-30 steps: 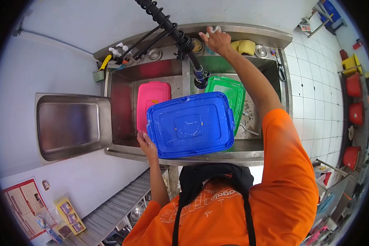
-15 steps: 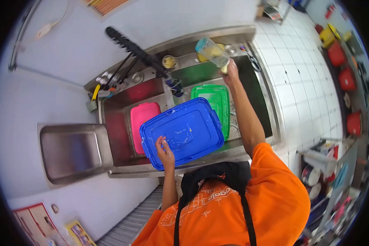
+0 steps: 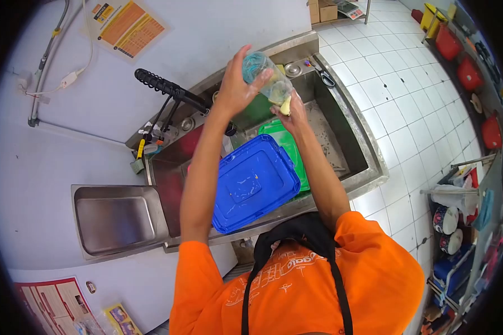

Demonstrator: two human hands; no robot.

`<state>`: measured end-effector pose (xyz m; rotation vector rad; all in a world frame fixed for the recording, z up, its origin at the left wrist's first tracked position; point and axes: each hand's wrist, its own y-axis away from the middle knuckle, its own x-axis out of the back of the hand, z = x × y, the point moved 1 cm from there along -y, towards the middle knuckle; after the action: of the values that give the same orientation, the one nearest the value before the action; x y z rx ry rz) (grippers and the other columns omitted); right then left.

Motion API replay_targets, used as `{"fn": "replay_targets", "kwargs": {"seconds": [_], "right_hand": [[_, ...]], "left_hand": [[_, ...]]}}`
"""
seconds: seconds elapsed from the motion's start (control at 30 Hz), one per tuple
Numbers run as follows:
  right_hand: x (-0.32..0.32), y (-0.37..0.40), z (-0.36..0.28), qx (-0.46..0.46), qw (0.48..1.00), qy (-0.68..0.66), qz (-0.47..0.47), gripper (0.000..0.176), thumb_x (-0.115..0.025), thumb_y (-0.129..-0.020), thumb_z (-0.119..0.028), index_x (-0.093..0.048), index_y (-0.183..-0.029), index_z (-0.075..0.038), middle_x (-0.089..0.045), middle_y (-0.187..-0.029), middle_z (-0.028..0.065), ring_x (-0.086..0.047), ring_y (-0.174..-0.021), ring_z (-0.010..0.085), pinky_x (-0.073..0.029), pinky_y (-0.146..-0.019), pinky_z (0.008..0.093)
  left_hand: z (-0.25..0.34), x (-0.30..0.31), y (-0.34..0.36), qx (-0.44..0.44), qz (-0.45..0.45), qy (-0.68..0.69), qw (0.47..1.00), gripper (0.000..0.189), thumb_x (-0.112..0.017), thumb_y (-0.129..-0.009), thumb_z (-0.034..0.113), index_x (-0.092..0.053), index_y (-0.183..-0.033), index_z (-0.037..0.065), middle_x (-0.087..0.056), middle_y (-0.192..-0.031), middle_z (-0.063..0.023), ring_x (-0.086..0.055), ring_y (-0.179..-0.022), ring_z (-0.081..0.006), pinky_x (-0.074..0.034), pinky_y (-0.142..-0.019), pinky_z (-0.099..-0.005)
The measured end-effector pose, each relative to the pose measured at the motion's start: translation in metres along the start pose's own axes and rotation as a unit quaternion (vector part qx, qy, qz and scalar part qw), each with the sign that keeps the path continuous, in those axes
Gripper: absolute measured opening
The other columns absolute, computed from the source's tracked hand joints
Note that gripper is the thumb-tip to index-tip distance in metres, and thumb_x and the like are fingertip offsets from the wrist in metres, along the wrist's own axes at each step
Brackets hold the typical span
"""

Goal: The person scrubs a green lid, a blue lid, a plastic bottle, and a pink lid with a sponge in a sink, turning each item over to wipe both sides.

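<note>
A clear plastic bottle [image 3: 275,85] with a teal end and a pale yellow tip [image 3: 285,106] is tilted over the back of the sink. My left hand [image 3: 236,89] wraps its teal end, thumb across the side. Around the lower end, beside the yellow tip, my right hand [image 3: 298,116] is closed. Below my forearms a blue plastic lid [image 3: 246,187] with whitish streaks lies across the sink, overlapping a green lid [image 3: 288,146]. My left forearm hides most of the pink item in the left basin.
A black spring-hose faucet [image 3: 170,88] rises at the back of the steel sink [image 3: 377,162]. Scissors [image 3: 326,79] lie on the right ledge. A steel pan-shaped basin [image 3: 117,215] adjoins on the left. Shelves with red bins [image 3: 469,74] line the far right.
My left hand has left the blue lid and now grasps the bottle's teal end. The bottle has moved left and nearer my head, still in my right hand. The view has shifted.
</note>
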<state>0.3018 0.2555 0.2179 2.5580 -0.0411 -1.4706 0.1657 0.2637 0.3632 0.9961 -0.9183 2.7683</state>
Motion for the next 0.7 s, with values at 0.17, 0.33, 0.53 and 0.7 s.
{"fn": "replay_targets", "kwargs": {"seconds": [0.17,0.33,0.53,0.7], "right_hand": [[0.008,0.0,0.0,0.006,0.997,-0.064,-0.052,0.035,-0.033,-0.106,-0.037,-0.049,-0.118,-0.009,-0.059,-0.098,0.0107,-0.056,-0.069,0.0228,-0.047,-0.053,0.0372],[0.021,0.001,-0.001,-0.009,0.994,-0.085,-0.061,0.031,-0.042,-0.103,-0.037,-0.051,-0.113,-0.008,-0.059,-0.094,0.01,-0.056,-0.068,0.0216,-0.047,-0.055,0.0354],[0.081,0.001,-0.004,0.036,0.979,0.201,0.016,0.025,-0.052,-0.099,-0.031,-0.059,-0.103,-0.008,-0.059,-0.083,0.0029,-0.059,-0.067,0.0142,-0.048,-0.055,0.0303],[0.078,0.013,0.008,0.079,0.874,0.478,-0.038,0.021,-0.058,-0.096,-0.025,-0.061,-0.092,-0.005,-0.059,-0.07,-0.0006,-0.052,-0.059,0.0103,-0.043,-0.054,0.0291]], "left_hand": [[0.03,0.011,-0.04,0.038,-0.213,-0.088,0.972,0.066,-0.065,-0.09,0.049,-0.047,-0.137,0.007,-0.059,-0.123,-0.017,-0.058,-0.111,-0.0257,-0.047,-0.096,-0.0371],[0.016,-0.005,-0.024,0.067,-0.163,-0.05,0.983,0.071,-0.068,-0.088,0.047,-0.043,-0.139,0.005,-0.059,-0.121,-0.0171,-0.06,-0.107,-0.028,-0.046,-0.097,-0.0376],[-0.021,-0.058,0.123,0.089,0.02,-0.019,0.996,0.098,-0.072,-0.086,0.042,-0.015,-0.151,-0.002,-0.031,-0.15,-0.0274,-0.041,-0.134,-0.0364,-0.034,-0.109,-0.0457],[-0.047,-0.07,0.203,0.494,0.027,0.369,0.787,0.082,-0.072,-0.089,0.032,-0.022,-0.152,0.016,-0.042,-0.144,-0.0198,-0.052,-0.124,-0.0329,-0.047,-0.096,-0.0449]]}}
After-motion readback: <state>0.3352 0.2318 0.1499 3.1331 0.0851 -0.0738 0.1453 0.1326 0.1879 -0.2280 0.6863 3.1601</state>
